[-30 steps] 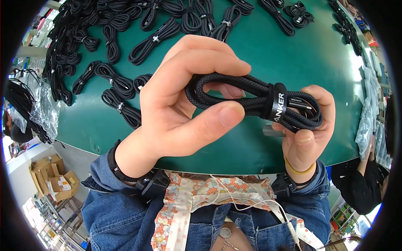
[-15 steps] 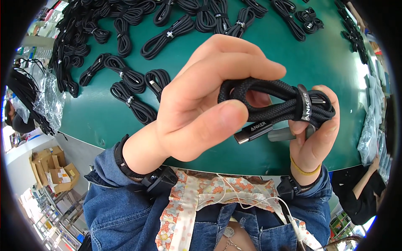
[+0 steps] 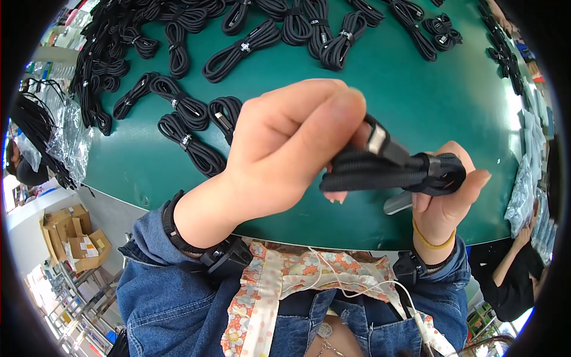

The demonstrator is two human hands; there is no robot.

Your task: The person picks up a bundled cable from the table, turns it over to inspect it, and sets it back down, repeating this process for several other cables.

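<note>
Head view: a coiled black cable [image 3: 375, 177] is held between both hands, seemingly braced at each end to keep it steady. The left hand [image 3: 276, 146] closes around one end, beside a plug [image 3: 391, 147]; the right hand [image 3: 443, 205] grips the end where a strap [image 3: 433, 166] likely keeps the loops together. Beyond the grip, more coils [image 3: 191, 146] lie across the green table [image 3: 285, 77].

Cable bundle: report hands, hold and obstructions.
Left hand holds black cable bundle. Right hand at its banded end. Grey piece close below; nothing visibly blocking.
</note>
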